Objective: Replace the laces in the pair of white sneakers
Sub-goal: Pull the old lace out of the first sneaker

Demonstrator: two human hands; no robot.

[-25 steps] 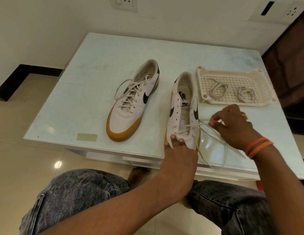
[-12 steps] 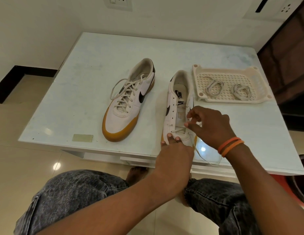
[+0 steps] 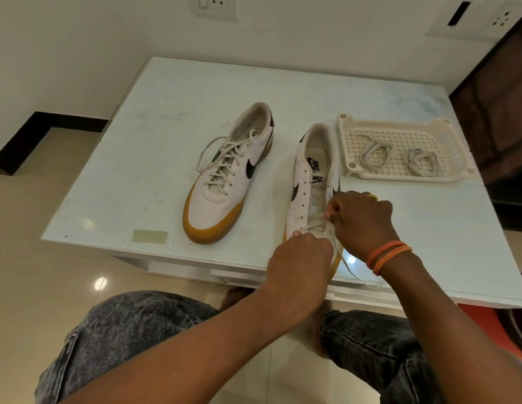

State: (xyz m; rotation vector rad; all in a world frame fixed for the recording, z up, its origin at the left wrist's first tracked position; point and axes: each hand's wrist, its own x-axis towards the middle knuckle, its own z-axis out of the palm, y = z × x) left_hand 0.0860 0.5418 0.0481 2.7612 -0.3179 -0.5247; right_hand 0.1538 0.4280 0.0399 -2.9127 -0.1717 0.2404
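Observation:
Two white sneakers with tan soles lie on the pale table (image 3: 155, 158). The left sneaker (image 3: 225, 182) is fully laced. The right sneaker (image 3: 310, 182) has a white lace (image 3: 312, 225) only through its lowest eyelets near the toe. My left hand (image 3: 300, 258) grips the toe of that sneaker. My right hand (image 3: 359, 220) pinches the lace over the lower eyelets on the shoe's right side. A loose length of the lace (image 3: 356, 275) trails off the table's front edge beneath my right wrist.
A cream plastic tray (image 3: 350, 170) at the back right holds two coiled laces (image 3: 373, 151) (image 3: 423, 161). A small tan label (image 3: 149, 236) sits near the table's front edge. My knees in grey jeans are below the table front. A dark cabinet stands at right.
My right hand came back from the right of the shoe to its lower eyelets, bringing the lace end with it. My left hand stayed on the toe.

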